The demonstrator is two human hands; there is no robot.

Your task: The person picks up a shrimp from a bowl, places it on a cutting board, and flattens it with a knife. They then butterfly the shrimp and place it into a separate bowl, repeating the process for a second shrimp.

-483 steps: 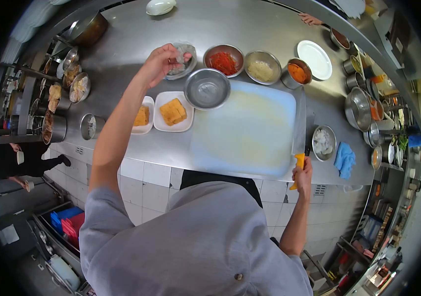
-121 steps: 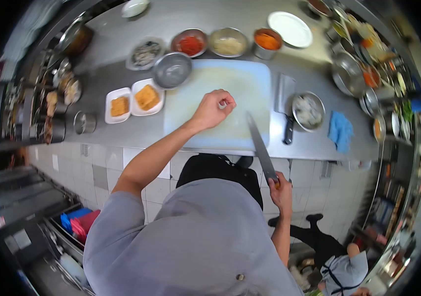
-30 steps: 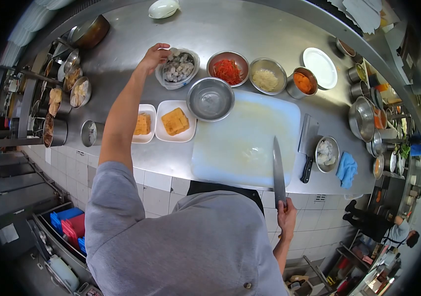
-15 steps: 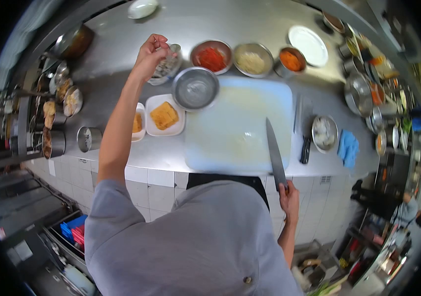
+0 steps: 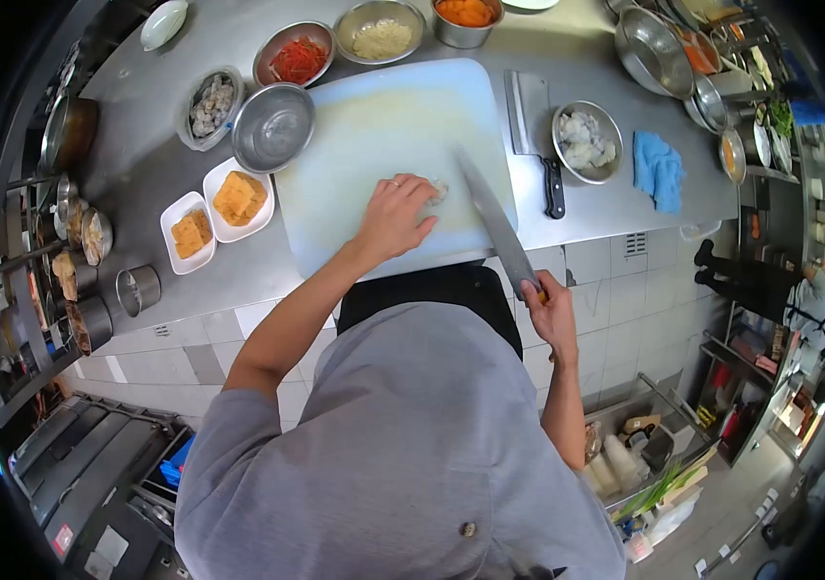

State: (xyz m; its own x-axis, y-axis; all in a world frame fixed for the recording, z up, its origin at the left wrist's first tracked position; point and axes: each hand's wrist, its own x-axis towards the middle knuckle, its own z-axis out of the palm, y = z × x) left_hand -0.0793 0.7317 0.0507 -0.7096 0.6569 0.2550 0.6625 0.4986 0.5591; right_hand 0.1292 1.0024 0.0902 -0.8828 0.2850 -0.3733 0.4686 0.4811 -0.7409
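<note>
My left hand (image 5: 398, 215) is over the cutting board (image 5: 335, 145), its fingertips at a small pale translucent piece (image 5: 439, 190). The fingers are bent together at the piece, pressing on or pinching it. My right hand (image 5: 552, 311) is wrapped round the handle of a long knife (image 5: 497, 217) at the board's right front. The blade points away from me, tilted left, its tip to the right of the piece. A bowl of greyish pieces (image 5: 211, 106) stands left of the board, beside an empty metal bowl (image 5: 274, 128).
Behind the board are bowls of red strips (image 5: 298, 60), pale shreds (image 5: 381, 37) and orange pieces (image 5: 466, 14). Right of it lie a cleaver (image 5: 531, 116), a bowl of whitish pieces (image 5: 587, 143) and a blue cloth (image 5: 657, 171). Yellow blocks (image 5: 239, 199) sit front left. Another person (image 5: 804, 309) stands far right.
My left hand has come from the bowl of greyish pieces down to the board, where a small piece now lies. The knife remains in my right hand. The view has shifted.
</note>
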